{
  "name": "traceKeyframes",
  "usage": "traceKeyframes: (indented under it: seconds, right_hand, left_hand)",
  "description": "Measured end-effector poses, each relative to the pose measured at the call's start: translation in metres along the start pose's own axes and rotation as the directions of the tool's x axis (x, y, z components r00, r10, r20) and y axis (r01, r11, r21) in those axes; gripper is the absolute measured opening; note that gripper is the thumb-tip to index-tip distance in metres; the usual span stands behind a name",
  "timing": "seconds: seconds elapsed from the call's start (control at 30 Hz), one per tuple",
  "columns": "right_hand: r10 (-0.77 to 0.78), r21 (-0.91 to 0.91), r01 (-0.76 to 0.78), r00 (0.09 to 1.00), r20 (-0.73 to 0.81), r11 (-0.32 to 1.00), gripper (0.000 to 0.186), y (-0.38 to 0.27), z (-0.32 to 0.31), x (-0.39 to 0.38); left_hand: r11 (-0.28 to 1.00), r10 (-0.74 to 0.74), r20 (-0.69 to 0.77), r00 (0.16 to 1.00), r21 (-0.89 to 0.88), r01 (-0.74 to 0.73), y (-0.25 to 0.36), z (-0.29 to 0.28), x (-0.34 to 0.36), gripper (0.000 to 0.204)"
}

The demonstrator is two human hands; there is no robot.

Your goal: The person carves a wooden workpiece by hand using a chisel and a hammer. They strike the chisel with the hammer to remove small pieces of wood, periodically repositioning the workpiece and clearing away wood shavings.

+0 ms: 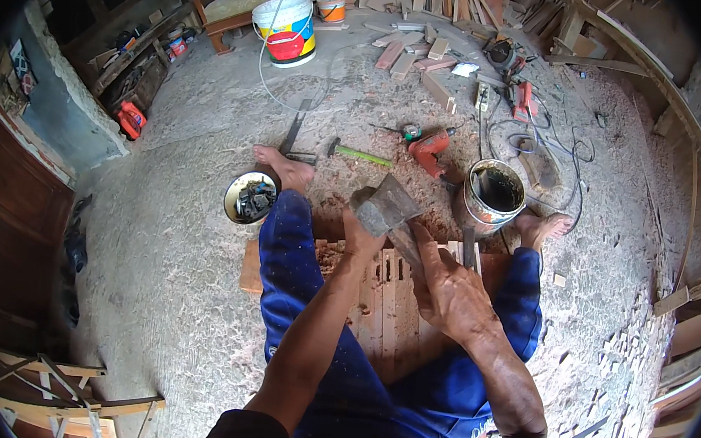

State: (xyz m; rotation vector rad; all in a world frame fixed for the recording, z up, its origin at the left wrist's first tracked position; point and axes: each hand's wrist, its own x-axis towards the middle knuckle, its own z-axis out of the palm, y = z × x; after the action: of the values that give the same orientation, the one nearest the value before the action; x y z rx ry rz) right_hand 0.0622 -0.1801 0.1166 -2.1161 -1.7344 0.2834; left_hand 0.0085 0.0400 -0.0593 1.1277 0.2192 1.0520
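Note:
Between my knees, my two hands hold up a hatchet with a broad, worn grey metal head. My left hand is closed at the head's near left side, its fingertips partly hidden behind the metal. A grey, blocky part sits there, and I cannot tell whether it is a separate piece. My right hand wraps round the handle, which slants down into my palm. Below the hands lie pale wooden pieces with slots cut in them, dusted with shavings.
Ahead lie a green-handled hammer, a metal square and an orange power drill. A tin of hardware stands left, a dark-lined bucket right. Cords, wood offcuts and a white paint bucket stand farther off.

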Motion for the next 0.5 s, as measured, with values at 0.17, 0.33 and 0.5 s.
traceKeyframes:
  seconds: [0.17, 0.33, 0.5]
  right_hand:
    - [0.044, 0.092, -0.033, 0.992, -0.115, 0.995, 0.082, -0.016, -0.040, 0.001]
    - [-0.114, 0.124, 0.197, 0.869, -0.481, 0.973, 0.071, -0.042, -0.071, 0.014]
    - [0.127, -0.310, -0.076, 0.980, 0.150, 0.948, 0.074, -0.024, -0.038, 0.020]
  left_hand:
    - [0.945, 0.171, 0.008, 0.985, 0.282, -0.166, 0.028, 0.050, -0.012, 0.016]
    - [0.903, 0.111, -0.016, 0.994, 0.419, -0.094, 0.031, 0.038, -0.013, 0.016]
    - [0.997, -0.006, -0.033, 0.999, 0.079, 0.009, 0.011, 0.023, -0.015, 0.019]
